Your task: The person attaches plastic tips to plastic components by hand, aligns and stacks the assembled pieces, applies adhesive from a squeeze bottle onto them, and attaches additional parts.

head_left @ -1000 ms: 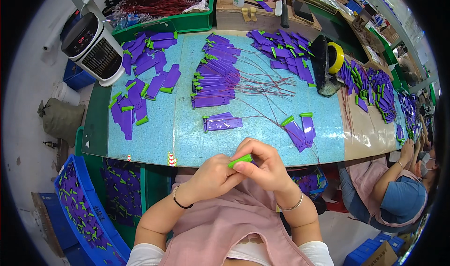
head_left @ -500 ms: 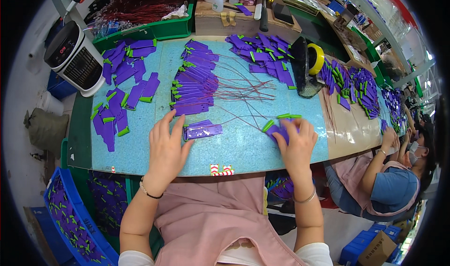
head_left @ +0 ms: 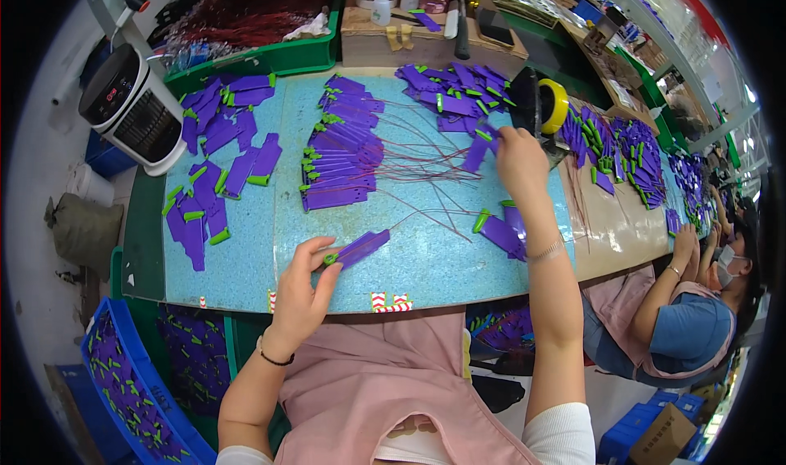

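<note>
Starting at our fingertips: the left hand (head_left: 301, 289) has its thumb and forefinger pinched on the green end of a purple tag (head_left: 358, 249), which lies flat on the blue table (head_left: 426, 260) just ahead of the near edge, its purple body slanting away to the right. The other fingers of that hand curl loosely beneath.

Our right hand (head_left: 517, 160) is stretched well forward, fingers closed on another purple tag (head_left: 477, 150) (from this angle the grip itself is partly hidden behind the knuckles, so we cannot tell how many fingers take part). That tag is at the edge of the heap of purple tags (head_left: 455, 97) at the far right of the table.

Just beside the right wrist lie two loose tags with green ends (head_left: 501, 229), and thin red wires (head_left: 426, 170) fan across the table between our two hands. They run out from a neat stack of tags (head_left: 340, 158) at the centre. Further left, more tags are scattered (head_left: 217, 178) over the table.

Beyond the right hand stands a roll of yellow tape (head_left: 557, 105) on a black holder. A small fan heater (head_left: 131, 105) sits at the far left corner, a blue crate (head_left: 123, 383) of tags is on the floor to our left, and another person (head_left: 679, 318) works to our right.
</note>
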Motion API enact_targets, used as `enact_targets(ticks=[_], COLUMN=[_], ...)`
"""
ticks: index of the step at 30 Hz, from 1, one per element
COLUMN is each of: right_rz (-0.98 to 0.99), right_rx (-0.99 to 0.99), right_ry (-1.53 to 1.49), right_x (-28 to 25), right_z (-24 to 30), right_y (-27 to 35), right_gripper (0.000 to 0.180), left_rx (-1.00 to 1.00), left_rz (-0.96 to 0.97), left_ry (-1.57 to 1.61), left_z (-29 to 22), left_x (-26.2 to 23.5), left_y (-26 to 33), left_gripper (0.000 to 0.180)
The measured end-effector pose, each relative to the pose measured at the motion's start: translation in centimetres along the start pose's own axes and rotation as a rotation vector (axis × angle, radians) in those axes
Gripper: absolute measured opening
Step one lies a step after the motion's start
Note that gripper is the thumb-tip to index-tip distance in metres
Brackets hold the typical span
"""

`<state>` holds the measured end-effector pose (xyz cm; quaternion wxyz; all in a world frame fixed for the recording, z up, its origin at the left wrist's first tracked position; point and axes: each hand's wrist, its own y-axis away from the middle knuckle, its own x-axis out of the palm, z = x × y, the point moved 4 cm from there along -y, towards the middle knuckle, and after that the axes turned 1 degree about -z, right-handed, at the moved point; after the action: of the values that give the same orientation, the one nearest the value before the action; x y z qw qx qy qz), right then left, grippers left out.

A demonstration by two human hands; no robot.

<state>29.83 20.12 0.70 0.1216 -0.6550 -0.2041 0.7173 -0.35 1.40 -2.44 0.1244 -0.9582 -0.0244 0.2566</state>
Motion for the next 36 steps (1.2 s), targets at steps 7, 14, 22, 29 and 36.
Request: enact_targets(ticks=[7, 14, 22, 29, 36], right_rz=[0.328, 0.310, 0.277, 0.227, -0.031], right_rx=[-0.331, -0.350, 0.137, 0.115, -0.366], right_ry=[-1.062, -1.054, -0.900, -1.452, -1.047], right_x=[-7.3, -6.5, -4.5, -3.7, -7.3], right_z=[10.9, 13.0, 11.1, 11.4, 13.0], right_y=[10.0, 11.1, 12.9, 13.4, 12.0], right_gripper=[0.023, 0.022, 0.032, 0.014, 0.002], left_rx=[-0.295, -0.221, -0.202, -0.279, 0.075], left_rz=[0.139, 0.141, 0.052, 0.064, 0.087], left_ry=[0.750, 0.697, 0.472, 0.728, 0.194], left_z=[-0.4, -2.2, -0.2, -1.3, -4.7], left_x=[1.9, 1.9, 1.6, 2.1, 1.3], left_y=[-2.0, -1.5, -0.9, -1.4, -1.8], left_gripper=[0.031, 0.030, 0.018, 0.020, 0.009])
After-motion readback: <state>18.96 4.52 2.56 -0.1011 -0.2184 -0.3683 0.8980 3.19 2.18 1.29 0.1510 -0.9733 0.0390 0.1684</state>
